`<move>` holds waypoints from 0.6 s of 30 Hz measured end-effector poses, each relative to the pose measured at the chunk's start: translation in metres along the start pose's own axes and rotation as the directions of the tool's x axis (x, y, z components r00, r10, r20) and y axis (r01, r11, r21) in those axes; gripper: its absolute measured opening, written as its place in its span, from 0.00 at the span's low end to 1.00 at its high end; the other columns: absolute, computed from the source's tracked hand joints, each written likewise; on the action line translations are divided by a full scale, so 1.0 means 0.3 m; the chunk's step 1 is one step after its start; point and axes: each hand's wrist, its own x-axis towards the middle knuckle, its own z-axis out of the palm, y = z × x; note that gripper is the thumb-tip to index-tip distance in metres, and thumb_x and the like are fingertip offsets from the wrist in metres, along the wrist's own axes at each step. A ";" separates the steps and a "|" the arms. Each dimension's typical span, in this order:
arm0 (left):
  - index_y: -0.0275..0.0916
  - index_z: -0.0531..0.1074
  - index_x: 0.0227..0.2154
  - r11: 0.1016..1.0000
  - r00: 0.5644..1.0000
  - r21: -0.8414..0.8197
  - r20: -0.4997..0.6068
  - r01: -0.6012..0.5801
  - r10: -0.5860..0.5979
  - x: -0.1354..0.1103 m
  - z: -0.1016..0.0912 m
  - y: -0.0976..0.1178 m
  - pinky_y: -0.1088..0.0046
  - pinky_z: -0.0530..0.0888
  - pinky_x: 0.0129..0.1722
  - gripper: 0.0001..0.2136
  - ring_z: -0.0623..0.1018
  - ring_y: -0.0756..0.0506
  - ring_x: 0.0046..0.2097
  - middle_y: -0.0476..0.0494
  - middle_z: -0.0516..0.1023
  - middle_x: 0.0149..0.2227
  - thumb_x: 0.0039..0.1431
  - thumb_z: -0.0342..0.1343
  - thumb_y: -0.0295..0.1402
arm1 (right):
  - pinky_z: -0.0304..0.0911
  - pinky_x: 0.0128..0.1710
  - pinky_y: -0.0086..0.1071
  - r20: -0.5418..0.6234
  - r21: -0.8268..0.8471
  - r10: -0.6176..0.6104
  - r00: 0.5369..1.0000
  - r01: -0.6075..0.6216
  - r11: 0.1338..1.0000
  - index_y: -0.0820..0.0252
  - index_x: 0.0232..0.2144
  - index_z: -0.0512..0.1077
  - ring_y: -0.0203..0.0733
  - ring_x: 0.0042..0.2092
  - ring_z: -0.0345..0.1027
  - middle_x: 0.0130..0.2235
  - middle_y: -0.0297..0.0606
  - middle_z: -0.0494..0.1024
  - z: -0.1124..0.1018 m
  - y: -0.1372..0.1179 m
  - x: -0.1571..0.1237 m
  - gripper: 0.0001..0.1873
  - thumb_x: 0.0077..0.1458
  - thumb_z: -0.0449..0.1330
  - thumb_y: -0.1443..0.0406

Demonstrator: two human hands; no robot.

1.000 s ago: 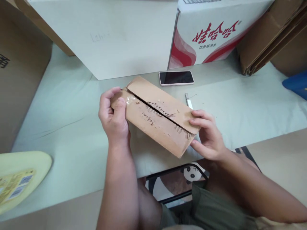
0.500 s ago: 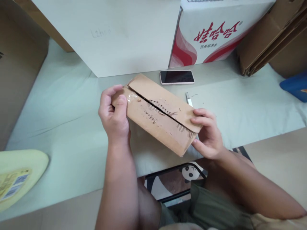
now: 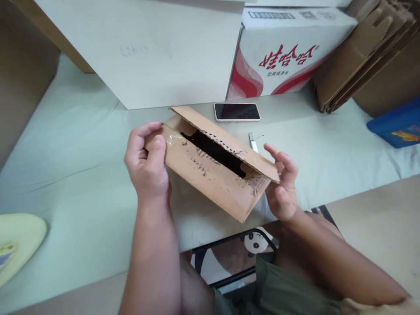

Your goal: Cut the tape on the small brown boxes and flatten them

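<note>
A brown cardboard box (image 3: 210, 175) is held tilted above the bed-like surface. Its torn top flap (image 3: 223, 135) stands partly lifted, and a dark gap shows the inside, whose contents I cannot make out. My left hand (image 3: 147, 157) grips the box's left end, thumb on the top face and fingers curled round the side. At the right end is my right hand (image 3: 284, 186), fingers apart, beside the flap's corner; whether it touches the box is hard to see. Just behind the flap lies a small white-handled tool (image 3: 253, 142), perhaps a cutter.
A phone (image 3: 236, 112) lies behind the box, in front of a large white box (image 3: 138, 57) and a red-and-white carton (image 3: 282, 61). Folded cardboard (image 3: 354, 57) leans at right near a blue item (image 3: 397, 124). A pale green container (image 3: 22, 245) sits at left.
The top flap has risen, opening the narrow slit into a wide gap. My right hand has let go of the box's right end and its fingers have spread. The left keeps its grip.
</note>
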 end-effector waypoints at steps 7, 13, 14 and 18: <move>0.53 0.75 0.51 0.963 0.985 0.213 0.086 -0.162 0.147 0.001 -0.017 0.028 0.50 0.73 0.63 0.14 0.75 0.35 0.63 0.48 0.78 0.56 0.66 0.60 0.48 | 0.64 0.64 0.60 0.125 0.124 -0.051 0.991 0.035 0.992 0.39 0.61 0.67 0.59 0.68 0.64 0.68 0.40 0.68 -0.016 -0.004 0.017 0.21 0.67 0.55 0.52; 0.50 0.84 0.42 0.846 0.905 0.381 0.351 -0.373 0.241 -0.015 -0.026 0.078 0.44 0.60 0.74 0.09 0.68 0.31 0.69 0.43 0.72 0.62 0.66 0.60 0.40 | 0.66 0.64 0.60 0.137 0.060 -0.001 0.991 -0.008 0.998 0.40 0.62 0.64 0.62 0.69 0.65 0.68 0.43 0.69 -0.022 -0.002 0.009 0.28 0.64 0.55 0.42; 0.49 0.86 0.41 0.845 0.908 0.393 0.350 -0.363 0.228 -0.014 -0.029 0.078 0.44 0.59 0.74 0.09 0.68 0.31 0.69 0.42 0.73 0.62 0.65 0.60 0.37 | 0.67 0.64 0.59 0.118 0.103 0.022 0.993 -0.034 0.994 0.38 0.65 0.60 0.61 0.68 0.67 0.68 0.43 0.69 -0.018 -0.002 0.007 0.31 0.64 0.54 0.41; 0.41 0.86 0.42 0.910 0.975 0.369 0.186 -0.187 0.125 0.013 -0.066 0.074 0.54 0.64 0.72 0.14 0.71 0.36 0.66 0.39 0.74 0.61 0.57 0.59 0.29 | 0.67 0.65 0.56 0.063 0.209 0.275 0.959 -0.282 0.936 0.38 0.69 0.57 0.54 0.67 0.70 0.67 0.41 0.73 -0.010 0.003 0.008 0.30 0.70 0.49 0.42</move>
